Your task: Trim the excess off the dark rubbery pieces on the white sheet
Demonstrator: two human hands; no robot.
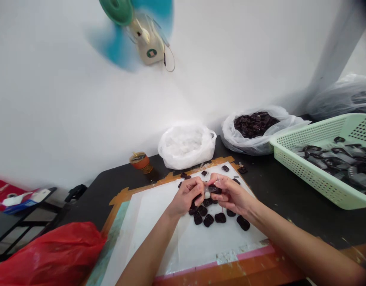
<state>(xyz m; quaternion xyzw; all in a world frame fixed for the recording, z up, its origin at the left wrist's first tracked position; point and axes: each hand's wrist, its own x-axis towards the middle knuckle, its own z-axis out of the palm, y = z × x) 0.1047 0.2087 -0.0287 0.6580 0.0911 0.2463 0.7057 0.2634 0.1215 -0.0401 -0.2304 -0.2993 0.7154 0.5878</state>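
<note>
Both hands meet above a white sheet [153, 210] on the table. My left hand [191, 194] is closed, thumb and fingers pinching one end of a small clear plastic piece [207, 190]. Close beside it, my right hand [230, 191] is closed around a small dark piece [216, 190], which touches or overlaps the clear one; fingers hide how they join. Under and around the hands lie several loose dark rounded pieces [220, 217] on the sheet.
Behind the sheet are a white plastic bag [187, 159] of whitish contents, a bag of dark pieces [245, 147] and a small jar [140, 161]. A green basket [312, 183] stands right, a red bag [51, 254] left. A fan [151, 43] spins on the wall.
</note>
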